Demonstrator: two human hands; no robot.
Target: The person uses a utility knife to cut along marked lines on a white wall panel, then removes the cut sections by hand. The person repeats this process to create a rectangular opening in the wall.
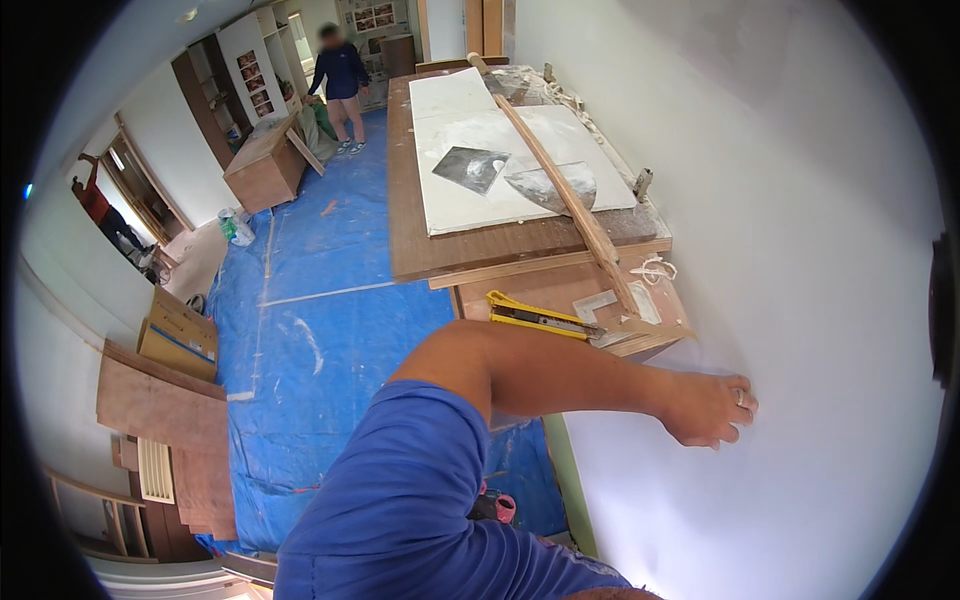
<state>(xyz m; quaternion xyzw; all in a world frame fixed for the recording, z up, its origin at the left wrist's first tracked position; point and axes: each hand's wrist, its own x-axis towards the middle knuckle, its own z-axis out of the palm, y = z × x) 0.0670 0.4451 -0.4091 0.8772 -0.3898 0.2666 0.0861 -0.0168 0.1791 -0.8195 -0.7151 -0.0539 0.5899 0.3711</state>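
Note:
My left hand [708, 410], with a ring on one finger, rests at the pale wall [800, 330]. Its fingers curl in toward the surface, and the wall side of the palm is hidden. The blue-sleeved arm reaches in from below, bent at the elbow. My right hand is out of sight. Just beyond the forearm, a yellow utility knife [540, 316] lies on the near end of a wooden worktable [470, 302]. A long wooden stick [555, 175] slants across white boards [445, 200], along with a dark square plate [471, 169] and a putty-smeared grey blade [550, 190].
Blue sheeting [320, 250] covers the floor. Wooden panels [165, 400] and a cardboard box [178, 335] stand at the left. A wooden chest [265, 165] is farther back. One person [343, 75] stands at the far end, another [95, 205] at the left.

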